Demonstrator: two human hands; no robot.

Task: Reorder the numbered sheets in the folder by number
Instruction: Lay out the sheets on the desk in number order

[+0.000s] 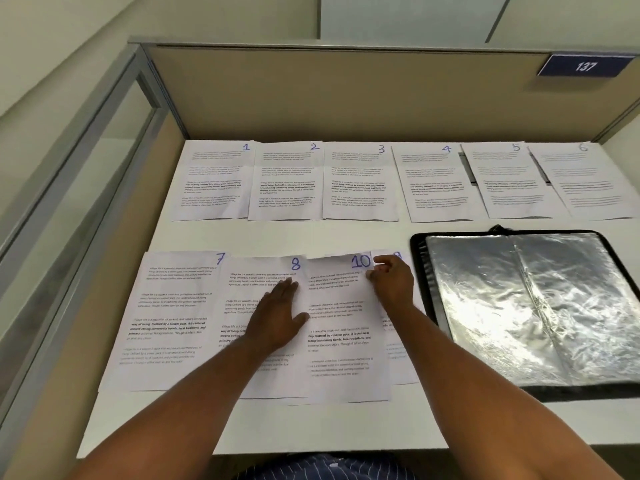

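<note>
**Now: sheet 10 lies over 9; thin, limp paper, best taken by a corner**

Nearest the table's (242, 427) front edge is a row of 4 sheets. L to r: sheet 7 (169, 313), sheet 8 (242, 292), sheet 10 (343, 358), then sheet 9 (398, 362), mostly hidden under 10 w/ only its r. strip showing. Left hand (277, 317) lies flat on sheet 8, fingers straight, thumb at 10's left edge, gripping nothing. Right hand (393, 285) has its fingers curled at 10's top r. corner and pinches that edge, covering most of 9's number. The folder (485, 306) lies open by the table's right edge, glossy plastic sleeves facing up. Along the back edge run sheet 1 (214, 181) thru sheet 6 (588, 181), in order.

Handling, my guess: single sheets, v. light, floppy, quick to crease, and apt to slide on the smooth top and on each other. Pinch a corner or short edge while the other palm pins the neighbour. Sleeves look slick, so feed paper in straight.
</note>
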